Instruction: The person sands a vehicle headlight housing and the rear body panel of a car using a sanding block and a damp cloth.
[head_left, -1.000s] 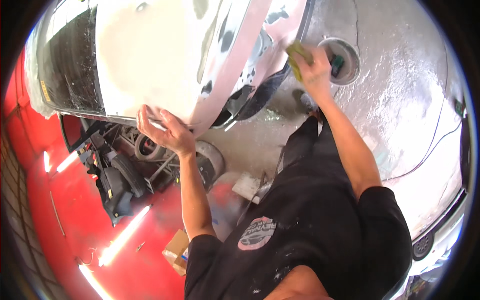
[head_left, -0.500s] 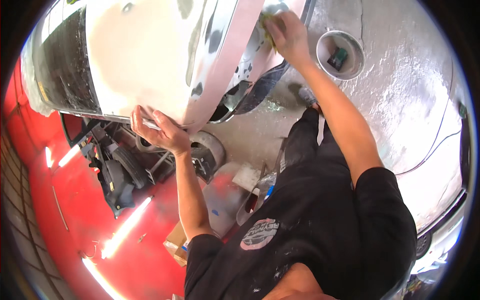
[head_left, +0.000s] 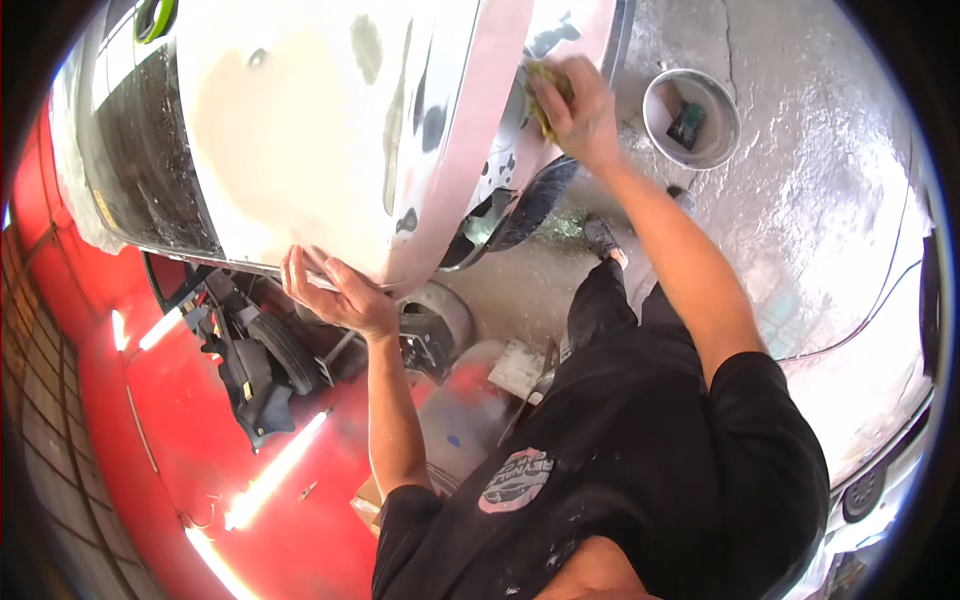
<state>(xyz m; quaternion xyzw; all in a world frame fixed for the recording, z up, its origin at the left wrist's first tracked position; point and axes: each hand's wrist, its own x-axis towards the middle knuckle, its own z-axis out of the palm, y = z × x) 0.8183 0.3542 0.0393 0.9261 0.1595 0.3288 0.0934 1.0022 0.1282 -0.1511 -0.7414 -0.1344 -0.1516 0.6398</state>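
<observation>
A partly stripped car body (head_left: 290,130), pale with pinkish filler and dark spots, fills the upper left. My right hand (head_left: 585,115) is closed around a yellow-green sponge-like pad (head_left: 552,88). It presses the pad on the spotted lower panel (head_left: 520,120), beyond a pinkish raised edge. My left hand (head_left: 342,298) rests at the near corner of the broad pale panel, its fingers stretched out and touching the edge. The undersides of its fingertips are hidden. Below that panel shows a dark opening (head_left: 460,250) in the bodywork.
A round pale bucket (head_left: 736,125) on the wet grey floor holds a dark green block (head_left: 686,125). Loose car parts (head_left: 260,350) lie against the red surface at left, near lit tube lights (head_left: 280,470). A cable (head_left: 850,325) runs along the floor at right. Another vehicle (head_left: 880,490) stands lower right.
My right hand and the pad have moved a little downward along the lower panel, toward me. My left hand stays at the panel corner. The view has shifted slightly, and one foot has stepped.
</observation>
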